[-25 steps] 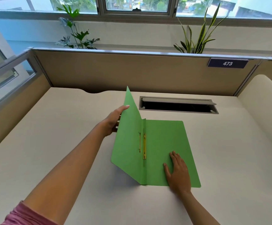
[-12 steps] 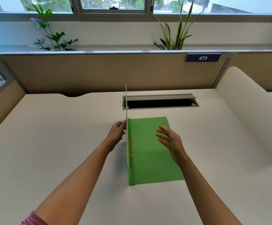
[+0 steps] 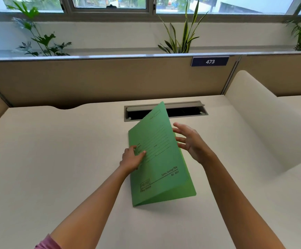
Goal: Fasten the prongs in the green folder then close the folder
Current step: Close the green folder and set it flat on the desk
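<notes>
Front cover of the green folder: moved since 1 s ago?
Yes. The front cover has swung rightward over the spine, from open on the left to tilted over the back cover; its top corner now overlaps the desk's cable slot.

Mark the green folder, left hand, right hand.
green folder [image 3: 159,169]: head view, printed front cover.
left hand [image 3: 132,158]: head view, back of hand.
right hand [image 3: 191,141]: head view, palm.

A pale cream table [image 3: 56,159] carries a green folder [image 3: 157,169], half closed, its spine edge and back cover lying on the surface just in front of a grey cable slot [image 3: 166,110] set into the table near its back edge.
</notes>
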The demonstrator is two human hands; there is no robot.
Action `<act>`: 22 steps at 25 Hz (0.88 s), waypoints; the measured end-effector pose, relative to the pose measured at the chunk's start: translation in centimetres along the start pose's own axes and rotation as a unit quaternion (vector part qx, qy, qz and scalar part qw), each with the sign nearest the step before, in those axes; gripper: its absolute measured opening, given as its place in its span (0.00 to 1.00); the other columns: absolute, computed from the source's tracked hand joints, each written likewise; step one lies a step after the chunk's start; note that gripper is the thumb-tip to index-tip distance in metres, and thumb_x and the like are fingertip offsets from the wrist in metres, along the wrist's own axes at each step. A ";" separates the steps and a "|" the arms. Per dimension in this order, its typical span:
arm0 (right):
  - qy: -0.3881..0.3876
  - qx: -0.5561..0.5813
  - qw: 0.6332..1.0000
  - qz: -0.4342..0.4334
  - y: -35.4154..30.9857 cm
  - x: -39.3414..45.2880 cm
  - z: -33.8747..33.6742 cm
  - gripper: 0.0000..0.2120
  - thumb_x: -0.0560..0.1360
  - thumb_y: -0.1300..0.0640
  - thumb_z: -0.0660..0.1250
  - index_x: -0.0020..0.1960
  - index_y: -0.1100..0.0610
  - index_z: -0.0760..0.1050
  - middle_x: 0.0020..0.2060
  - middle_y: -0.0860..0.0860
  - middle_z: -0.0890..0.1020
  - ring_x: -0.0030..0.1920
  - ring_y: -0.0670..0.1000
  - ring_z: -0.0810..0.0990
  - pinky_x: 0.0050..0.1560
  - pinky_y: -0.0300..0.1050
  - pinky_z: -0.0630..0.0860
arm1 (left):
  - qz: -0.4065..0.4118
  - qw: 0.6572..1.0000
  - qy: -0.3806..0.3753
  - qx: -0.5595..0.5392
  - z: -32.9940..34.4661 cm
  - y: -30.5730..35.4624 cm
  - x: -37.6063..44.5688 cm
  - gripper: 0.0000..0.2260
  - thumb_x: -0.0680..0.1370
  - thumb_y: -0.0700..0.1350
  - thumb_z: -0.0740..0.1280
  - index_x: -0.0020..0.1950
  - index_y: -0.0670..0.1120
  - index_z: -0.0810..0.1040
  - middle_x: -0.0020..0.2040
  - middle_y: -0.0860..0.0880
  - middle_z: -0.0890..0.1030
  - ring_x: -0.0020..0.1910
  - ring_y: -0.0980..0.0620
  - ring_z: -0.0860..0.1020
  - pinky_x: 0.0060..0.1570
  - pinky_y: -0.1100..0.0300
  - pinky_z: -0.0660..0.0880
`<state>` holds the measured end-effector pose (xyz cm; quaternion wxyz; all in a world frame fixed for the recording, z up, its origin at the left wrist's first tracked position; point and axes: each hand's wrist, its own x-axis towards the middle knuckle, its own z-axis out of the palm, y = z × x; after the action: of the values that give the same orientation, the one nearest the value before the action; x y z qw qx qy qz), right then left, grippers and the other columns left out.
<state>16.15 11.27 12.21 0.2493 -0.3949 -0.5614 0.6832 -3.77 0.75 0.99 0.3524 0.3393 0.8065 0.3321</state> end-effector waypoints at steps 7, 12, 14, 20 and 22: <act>0.066 -0.082 0.994 0.021 0.7 1.8 -2.6 0.24 0.77 0.50 0.67 0.69 0.57 0.68 0.58 0.54 0.79 0.53 0.53 0.82 0.44 0.43 0.80 | -0.022 0.993 0.015 0.113 2.4 -0.1 0.9 0.31 0.77 0.58 0.67 0.76 0.48 0.63 0.73 0.44 0.65 0.73 0.42 0.64 0.71 0.42 0.65; 0.116 -0.151 0.981 0.039 4.2 2.5 -4.5 0.25 0.77 0.52 0.67 0.70 0.61 0.68 0.60 0.56 0.79 0.58 0.56 0.80 0.59 0.55 0.79 | -0.005 0.980 0.000 0.197 3.5 -1.1 0.6 0.37 0.73 0.60 0.70 0.77 0.49 0.59 0.73 0.46 0.61 0.73 0.44 0.60 0.68 0.43 0.64; 0.122 -0.171 0.976 0.053 5.9 2.5 -4.9 0.25 0.77 0.53 0.67 0.70 0.62 0.69 0.61 0.57 0.78 0.59 0.56 0.79 0.63 0.57 0.76 | 0.000 0.977 0.014 0.212 3.8 -1.4 0.4 0.39 0.71 0.60 0.72 0.76 0.49 0.59 0.72 0.46 0.61 0.72 0.44 0.60 0.67 0.45 0.64; 0.124 -0.213 0.967 0.071 9.7 2.6 -4.6 0.24 0.76 0.52 0.68 0.69 0.60 0.71 0.61 0.55 0.79 0.59 0.54 0.78 0.60 0.49 0.75 | 0.001 0.976 0.039 0.215 4.0 -2.0 0.0 0.39 0.68 0.57 0.73 0.74 0.49 0.60 0.70 0.47 0.61 0.70 0.44 0.62 0.66 0.47 0.65; 0.121 -0.258 0.956 0.062 10.8 2.4 -4.0 0.24 0.75 0.53 0.69 0.69 0.59 0.71 0.64 0.55 0.78 0.60 0.54 0.77 0.58 0.46 0.73 | -0.003 0.976 0.044 0.211 4.0 -1.9 -0.1 0.39 0.68 0.56 0.74 0.73 0.48 0.61 0.70 0.47 0.61 0.70 0.44 0.62 0.66 0.48 0.65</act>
<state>19.20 12.79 0.91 0.1620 -0.5597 -0.6586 0.4760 -1.16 0.83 -2.59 0.2380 0.3884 0.8743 0.1677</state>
